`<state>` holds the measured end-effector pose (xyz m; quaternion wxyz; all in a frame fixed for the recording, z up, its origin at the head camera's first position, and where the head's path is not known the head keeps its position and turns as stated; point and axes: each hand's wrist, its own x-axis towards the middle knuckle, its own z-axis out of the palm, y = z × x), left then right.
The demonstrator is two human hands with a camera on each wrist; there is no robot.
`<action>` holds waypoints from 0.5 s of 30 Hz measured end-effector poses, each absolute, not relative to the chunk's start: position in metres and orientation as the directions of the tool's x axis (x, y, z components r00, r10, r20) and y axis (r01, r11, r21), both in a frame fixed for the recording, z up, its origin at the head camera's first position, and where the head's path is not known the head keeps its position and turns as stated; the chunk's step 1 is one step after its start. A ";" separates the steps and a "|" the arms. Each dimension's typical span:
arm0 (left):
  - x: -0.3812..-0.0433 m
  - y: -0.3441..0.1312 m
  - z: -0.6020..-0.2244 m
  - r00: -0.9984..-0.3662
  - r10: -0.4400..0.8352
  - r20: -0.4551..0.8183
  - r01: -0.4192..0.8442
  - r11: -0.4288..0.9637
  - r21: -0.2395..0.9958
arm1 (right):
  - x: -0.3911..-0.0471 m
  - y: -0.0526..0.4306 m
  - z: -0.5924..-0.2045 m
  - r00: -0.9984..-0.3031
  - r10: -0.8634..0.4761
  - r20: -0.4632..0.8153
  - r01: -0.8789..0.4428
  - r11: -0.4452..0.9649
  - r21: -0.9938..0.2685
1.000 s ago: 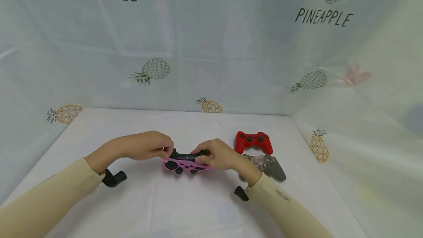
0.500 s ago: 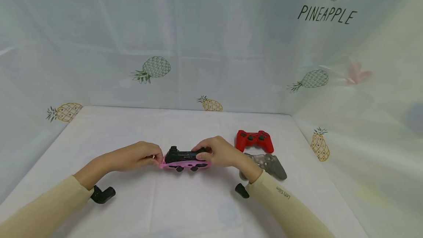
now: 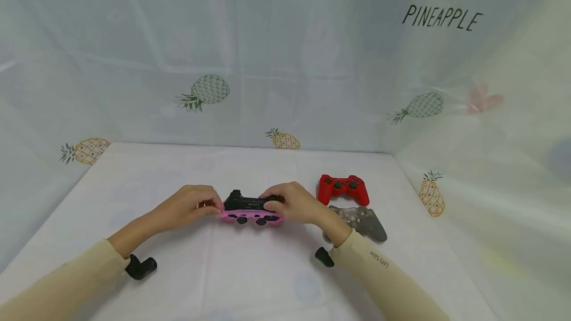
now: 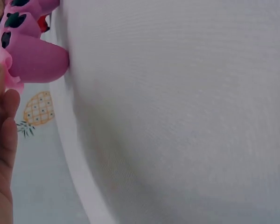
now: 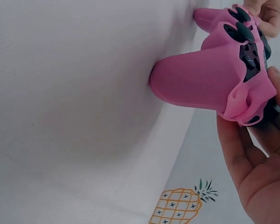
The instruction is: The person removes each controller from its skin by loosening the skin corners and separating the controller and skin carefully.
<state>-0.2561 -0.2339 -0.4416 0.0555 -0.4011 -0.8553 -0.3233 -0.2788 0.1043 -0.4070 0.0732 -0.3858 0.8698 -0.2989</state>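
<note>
A black game controller (image 3: 250,203) stands on its grips at mid-table, partly wrapped in a pink silicone cover (image 3: 252,213). Its black back edge and left shoulder show bare above the cover. At the left end, thumb and fingers of my left hand (image 3: 187,207) pinch the cover's edge; the left wrist view has the pinched pink lip (image 4: 14,79) at the fingertips. My right hand (image 3: 294,203) grips the controller's right end, thumb on the near side. Seen from the right wrist, the cover (image 5: 200,81) is folded over at that corner, and the thumbsticks poke through.
Right of the hands lie a red controller (image 3: 342,189) and a grey patterned controller (image 3: 363,222), the latter partly behind the right wrist. White cloth (image 3: 250,281) covers the table, and a pineapple-printed curtain (image 3: 285,63) hangs behind it.
My left hand has moved from the controller's left shoulder out to the cover's left edge, leaving that black shoulder bare. My right hand keeps its grip.
</note>
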 end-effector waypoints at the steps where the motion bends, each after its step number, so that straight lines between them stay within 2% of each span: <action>1: -0.256 -0.233 -0.441 -0.674 0.638 0.372 0.725 0.474 0.500 | -0.279 0.105 -0.407 -0.694 -0.713 0.105 -0.627 0.526 -0.575; 4: -0.255 -0.230 -0.441 -0.678 0.606 0.416 0.730 0.490 0.477 | -0.280 0.105 -0.407 -0.707 -0.700 0.100 -0.613 0.536 -0.580; 7: -0.252 -0.227 -0.441 -0.711 0.562 0.422 0.701 0.522 0.486 | -0.279 0.105 -0.409 -0.719 -0.688 0.094 -0.599 0.545 -0.587; 15: -0.246 -0.218 -0.443 -0.799 0.527 0.291 0.581 0.551 0.598 | -0.273 0.104 -0.414 -0.739 -0.667 0.096 -0.578 0.555 -0.598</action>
